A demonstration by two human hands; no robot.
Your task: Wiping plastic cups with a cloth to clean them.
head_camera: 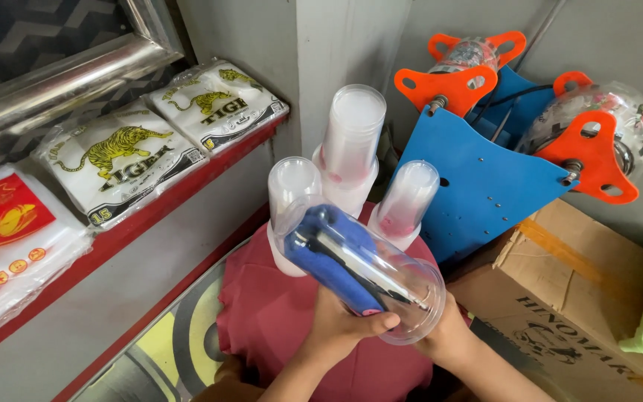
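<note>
Left hand (pixel 340 324): I held the clear jar (pixel 359 264) from below.
Right hand (pixel 448 335): I gripped the jar's open end.
Inside: blue cloth (pixel 329 253).

Right hand (pixel 448 335) mostly behind cup (pixel 359 264)

A clear plastic cup (pixel 359 260) holds a blue cloth (pixel 329 257) over a maroon cloth (pixel 277 313).
</note>
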